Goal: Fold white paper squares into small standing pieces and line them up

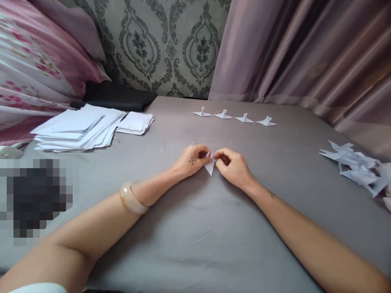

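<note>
Between my hands, above the middle of the grey cloth surface, is a small folded white paper piece with a point hanging downward. My left hand pinches it from the left between thumb and fingers. From the right, my right hand has thumb and forefinger closed at the paper's upper right edge. The fingertips partly cover the paper's top. Farther back, several folded paper pieces with spread wings and an upright middle, such as one paper piece, stand in a row.
At the back left lie a large stack of white paper and a smaller paper stack, near a black folded item. A heap of folded white paper shapes is at the far right. Curtains hang behind.
</note>
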`<action>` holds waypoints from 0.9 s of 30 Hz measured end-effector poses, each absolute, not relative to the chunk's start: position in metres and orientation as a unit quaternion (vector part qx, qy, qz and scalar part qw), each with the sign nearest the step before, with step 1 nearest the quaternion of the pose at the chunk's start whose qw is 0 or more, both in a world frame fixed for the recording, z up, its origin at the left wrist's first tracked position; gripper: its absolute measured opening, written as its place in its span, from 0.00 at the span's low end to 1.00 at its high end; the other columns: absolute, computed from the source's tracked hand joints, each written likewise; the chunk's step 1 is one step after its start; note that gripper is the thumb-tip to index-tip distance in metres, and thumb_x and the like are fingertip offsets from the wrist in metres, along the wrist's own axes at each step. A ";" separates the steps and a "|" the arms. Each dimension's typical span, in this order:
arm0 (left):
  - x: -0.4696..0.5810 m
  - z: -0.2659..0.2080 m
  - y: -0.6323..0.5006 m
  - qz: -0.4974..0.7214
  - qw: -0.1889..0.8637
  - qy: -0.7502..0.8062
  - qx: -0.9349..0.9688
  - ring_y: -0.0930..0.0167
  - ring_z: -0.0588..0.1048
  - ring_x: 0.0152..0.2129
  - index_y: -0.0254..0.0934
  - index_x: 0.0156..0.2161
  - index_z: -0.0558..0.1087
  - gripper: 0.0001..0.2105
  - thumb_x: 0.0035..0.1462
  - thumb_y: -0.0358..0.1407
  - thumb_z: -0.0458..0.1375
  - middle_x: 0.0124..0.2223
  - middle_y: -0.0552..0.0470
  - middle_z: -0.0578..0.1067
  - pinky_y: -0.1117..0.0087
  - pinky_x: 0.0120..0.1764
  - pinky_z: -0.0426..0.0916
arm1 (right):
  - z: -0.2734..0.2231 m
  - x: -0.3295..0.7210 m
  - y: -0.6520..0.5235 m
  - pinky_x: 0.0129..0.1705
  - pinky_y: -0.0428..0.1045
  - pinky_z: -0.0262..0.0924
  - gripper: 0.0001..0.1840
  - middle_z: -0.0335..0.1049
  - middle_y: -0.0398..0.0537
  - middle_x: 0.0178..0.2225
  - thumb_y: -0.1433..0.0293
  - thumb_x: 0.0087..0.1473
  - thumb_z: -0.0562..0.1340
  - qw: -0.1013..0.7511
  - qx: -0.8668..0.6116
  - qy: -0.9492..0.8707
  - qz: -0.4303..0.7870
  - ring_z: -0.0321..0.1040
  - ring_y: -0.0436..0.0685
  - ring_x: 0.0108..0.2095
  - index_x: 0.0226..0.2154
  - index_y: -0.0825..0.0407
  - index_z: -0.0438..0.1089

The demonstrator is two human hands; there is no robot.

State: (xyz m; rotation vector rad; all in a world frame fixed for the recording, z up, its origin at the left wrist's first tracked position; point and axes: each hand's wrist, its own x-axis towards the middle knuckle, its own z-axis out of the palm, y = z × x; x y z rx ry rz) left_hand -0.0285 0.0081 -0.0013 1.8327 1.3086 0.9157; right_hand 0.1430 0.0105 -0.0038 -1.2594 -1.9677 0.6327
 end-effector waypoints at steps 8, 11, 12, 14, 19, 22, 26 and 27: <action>-0.028 0.000 0.008 0.378 0.359 0.504 0.689 0.77 0.64 0.23 0.32 0.30 0.74 0.08 0.51 0.36 0.58 0.25 0.55 0.69 0.77 0.27 0.59 | -0.005 0.143 0.012 0.33 0.48 0.60 0.10 0.74 0.45 0.29 0.73 0.45 0.56 0.343 -0.491 -0.756 0.266 0.67 0.51 0.28 0.30 0.51 0.71; -0.029 0.001 0.008 0.364 0.345 0.509 0.700 0.76 0.64 0.23 0.32 0.29 0.75 0.10 0.53 0.37 0.57 0.23 0.55 0.68 0.77 0.26 0.58 | -0.003 0.140 0.013 0.34 0.48 0.60 0.10 0.74 0.45 0.29 0.72 0.46 0.56 0.346 -0.493 -0.746 0.283 0.67 0.52 0.28 0.29 0.51 0.72; -0.029 0.001 0.008 0.358 0.340 0.509 0.705 0.76 0.64 0.22 0.31 0.28 0.75 0.10 0.53 0.37 0.57 0.23 0.55 0.68 0.77 0.26 0.57 | -0.002 0.139 0.013 0.34 0.48 0.60 0.10 0.74 0.46 0.30 0.71 0.46 0.56 0.350 -0.493 -0.742 0.290 0.67 0.52 0.29 0.29 0.52 0.72; -0.030 0.002 0.008 0.352 0.329 0.510 0.713 0.76 0.64 0.22 0.31 0.29 0.76 0.11 0.53 0.37 0.57 0.22 0.55 0.69 0.77 0.26 0.57 | 0.001 0.137 0.014 0.35 0.49 0.60 0.09 0.74 0.46 0.30 0.70 0.47 0.56 0.357 -0.494 -0.730 0.308 0.68 0.53 0.30 0.28 0.52 0.73; -0.031 0.002 0.007 0.356 0.299 0.506 0.727 0.75 0.67 0.23 0.32 0.31 0.78 0.10 0.55 0.36 0.57 0.24 0.53 0.73 0.76 0.26 0.57 | 0.009 0.131 0.017 0.32 0.48 0.59 0.12 0.70 0.46 0.24 0.63 0.49 0.59 0.340 -0.526 -0.690 0.363 0.66 0.53 0.28 0.23 0.53 0.71; -0.031 0.000 0.008 0.350 0.290 0.503 0.735 0.75 0.68 0.23 0.32 0.30 0.78 0.10 0.55 0.35 0.56 0.24 0.52 0.74 0.76 0.26 0.58 | 0.012 0.130 0.019 0.29 0.48 0.57 0.19 0.68 0.46 0.21 0.56 0.51 0.59 0.325 -0.539 -0.679 0.379 0.64 0.52 0.25 0.20 0.54 0.70; -0.031 -0.002 0.010 0.353 0.292 0.506 0.731 0.74 0.69 0.24 0.32 0.30 0.78 0.09 0.54 0.34 0.57 0.25 0.52 0.76 0.76 0.26 0.58 | 0.012 0.130 0.020 0.29 0.47 0.57 0.22 0.68 0.46 0.21 0.52 0.50 0.60 0.319 -0.540 -0.683 0.376 0.64 0.52 0.25 0.21 0.54 0.71; -0.030 -0.003 0.010 0.354 0.294 0.506 0.729 0.74 0.69 0.24 0.32 0.30 0.78 0.08 0.54 0.34 0.58 0.26 0.51 0.76 0.76 0.26 0.58 | 0.012 0.130 0.020 0.29 0.47 0.57 0.21 0.69 0.46 0.21 0.53 0.50 0.60 0.317 -0.540 -0.685 0.372 0.64 0.52 0.25 0.21 0.54 0.71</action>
